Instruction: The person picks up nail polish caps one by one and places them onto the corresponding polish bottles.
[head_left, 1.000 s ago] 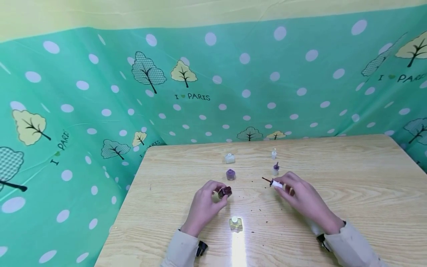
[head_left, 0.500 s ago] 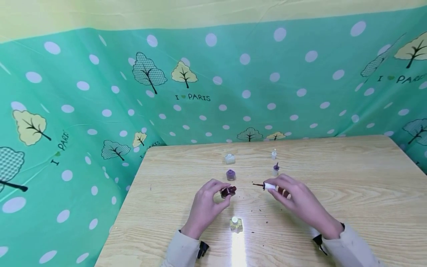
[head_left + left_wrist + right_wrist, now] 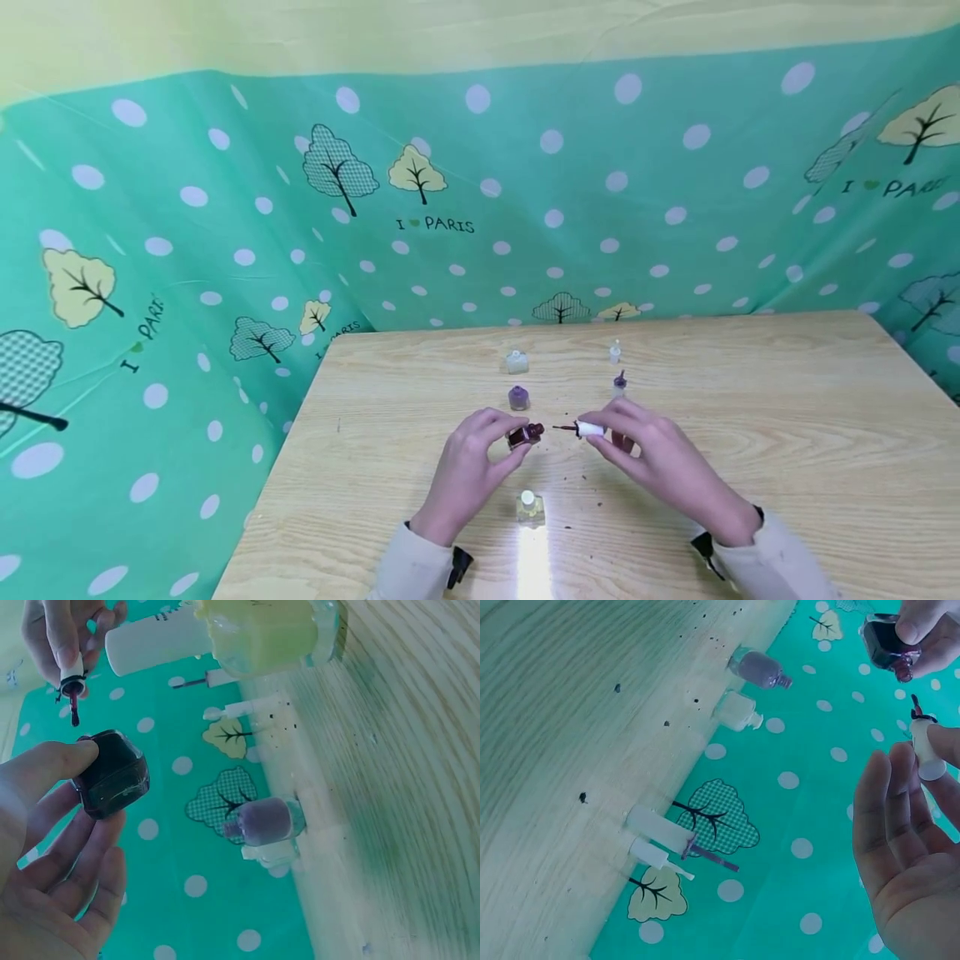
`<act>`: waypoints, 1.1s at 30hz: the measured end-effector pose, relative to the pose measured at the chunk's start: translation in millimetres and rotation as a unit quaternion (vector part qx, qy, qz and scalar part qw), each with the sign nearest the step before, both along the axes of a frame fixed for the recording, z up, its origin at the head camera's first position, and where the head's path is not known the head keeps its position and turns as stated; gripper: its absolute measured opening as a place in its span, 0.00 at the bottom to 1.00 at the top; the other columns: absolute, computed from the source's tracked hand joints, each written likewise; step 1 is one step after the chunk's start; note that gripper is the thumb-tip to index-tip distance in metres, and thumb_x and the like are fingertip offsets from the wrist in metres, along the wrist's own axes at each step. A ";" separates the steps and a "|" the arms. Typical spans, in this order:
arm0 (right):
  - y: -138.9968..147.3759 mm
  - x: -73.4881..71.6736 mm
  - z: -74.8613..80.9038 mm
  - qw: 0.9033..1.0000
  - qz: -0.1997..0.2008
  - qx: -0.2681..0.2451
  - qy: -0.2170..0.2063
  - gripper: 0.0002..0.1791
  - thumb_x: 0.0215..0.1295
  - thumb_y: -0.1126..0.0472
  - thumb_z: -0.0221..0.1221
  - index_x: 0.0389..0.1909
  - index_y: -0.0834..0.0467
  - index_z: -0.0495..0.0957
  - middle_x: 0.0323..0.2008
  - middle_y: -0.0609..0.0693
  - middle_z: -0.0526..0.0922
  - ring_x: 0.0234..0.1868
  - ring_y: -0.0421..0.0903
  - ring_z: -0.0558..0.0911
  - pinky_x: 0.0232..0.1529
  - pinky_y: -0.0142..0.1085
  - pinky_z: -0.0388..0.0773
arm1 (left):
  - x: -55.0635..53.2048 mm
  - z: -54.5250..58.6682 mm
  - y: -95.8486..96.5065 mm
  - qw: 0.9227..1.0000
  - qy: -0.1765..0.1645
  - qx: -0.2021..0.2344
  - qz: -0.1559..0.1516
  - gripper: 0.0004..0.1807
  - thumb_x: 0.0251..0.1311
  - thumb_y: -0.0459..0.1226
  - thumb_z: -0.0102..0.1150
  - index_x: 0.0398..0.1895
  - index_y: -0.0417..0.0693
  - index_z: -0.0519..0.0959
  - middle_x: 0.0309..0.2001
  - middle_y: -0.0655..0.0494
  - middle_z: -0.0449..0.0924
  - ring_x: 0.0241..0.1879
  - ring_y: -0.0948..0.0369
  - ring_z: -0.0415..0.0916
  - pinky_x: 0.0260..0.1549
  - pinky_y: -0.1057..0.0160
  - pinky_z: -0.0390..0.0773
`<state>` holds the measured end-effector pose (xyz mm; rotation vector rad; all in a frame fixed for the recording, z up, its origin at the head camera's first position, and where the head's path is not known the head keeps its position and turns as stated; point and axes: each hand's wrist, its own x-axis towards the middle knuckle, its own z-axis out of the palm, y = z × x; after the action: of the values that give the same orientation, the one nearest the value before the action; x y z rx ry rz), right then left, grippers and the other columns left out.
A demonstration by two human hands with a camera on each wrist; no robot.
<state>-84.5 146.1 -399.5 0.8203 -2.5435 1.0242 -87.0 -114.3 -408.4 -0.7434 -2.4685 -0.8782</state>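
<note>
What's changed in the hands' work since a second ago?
The right hand has brought the white cap and its brush leftward, closer to the dark red bottle. The left hand has shifted that bottle slightly right and turned its neck toward the brush. Neither took up or released anything. The purple bottle, yellow bottle and pale bottle stayed put.

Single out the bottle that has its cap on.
The yellow bottle: its white cap is on, whereas the white bottle, purple bottle and hand-held dark red bottle are uncapped.
</note>
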 end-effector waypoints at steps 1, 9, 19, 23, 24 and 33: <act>-0.6 0.1 0.0 1.000 0.002 0.000 0.002 0.12 0.63 0.62 0.66 0.48 0.52 0.85 0.36 0.34 0.77 0.28 0.27 0.71 0.24 0.24 0.74 | 0.4 0.4 0.6 1.000 0.004 -0.001 -0.001 0.18 0.50 0.38 0.75 0.46 0.48 0.86 0.40 0.59 0.85 0.41 0.64 0.81 0.45 0.65 0.82; -3.7 -1.1 1.0 1.000 0.011 0.002 0.005 0.13 0.63 0.62 0.66 0.48 0.51 0.85 0.36 0.34 0.77 0.28 0.28 0.71 0.25 0.24 0.73 | 1.7 3.7 4.1 1.000 0.012 -0.007 -0.015 0.18 0.50 0.37 0.75 0.47 0.50 0.86 0.40 0.62 0.84 0.42 0.65 0.80 0.45 0.66 0.81; -8.2 -1.3 -0.3 1.000 0.023 0.021 -0.004 0.13 0.64 0.59 0.66 0.49 0.50 0.85 0.35 0.34 0.77 0.27 0.27 0.69 0.23 0.23 0.72 | 4.2 7.5 8.0 0.999 0.014 -0.018 -0.032 0.18 0.50 0.37 0.76 0.47 0.51 0.86 0.42 0.62 0.84 0.42 0.64 0.79 0.42 0.68 0.80; -10.9 -2.2 -0.3 0.999 0.032 0.031 0.003 0.12 0.64 0.59 0.66 0.49 0.51 0.85 0.36 0.34 0.77 0.27 0.26 0.70 0.24 0.23 0.73 | 3.4 8.1 9.8 0.999 0.014 -0.028 -0.044 0.17 0.51 0.37 0.74 0.47 0.51 0.87 0.42 0.62 0.83 0.42 0.64 0.79 0.43 0.68 0.80; -11.6 -2.6 -0.3 0.999 0.035 0.033 0.006 0.12 0.64 0.59 0.66 0.48 0.51 0.85 0.36 0.34 0.77 0.27 0.26 0.69 0.24 0.22 0.73 | 3.1 7.9 10.2 0.998 0.014 -0.030 -0.046 0.17 0.52 0.38 0.74 0.47 0.52 0.86 0.42 0.62 0.83 0.43 0.65 0.79 0.43 0.68 0.80; -15.4 -4.0 -0.3 0.998 0.038 0.049 0.010 0.11 0.66 0.59 0.64 0.48 0.50 0.84 0.36 0.33 0.76 0.27 0.26 0.70 0.27 0.23 0.73 | 4.0 7.7 12.7 0.998 0.013 -0.042 -0.047 0.15 0.56 0.39 0.70 0.48 0.52 0.86 0.43 0.63 0.83 0.43 0.65 0.78 0.46 0.66 0.79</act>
<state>-88.6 130.7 -399.8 0.9555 -2.5807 0.9140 -83.0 -101.6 -400.7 -0.9015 -2.4781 -0.7965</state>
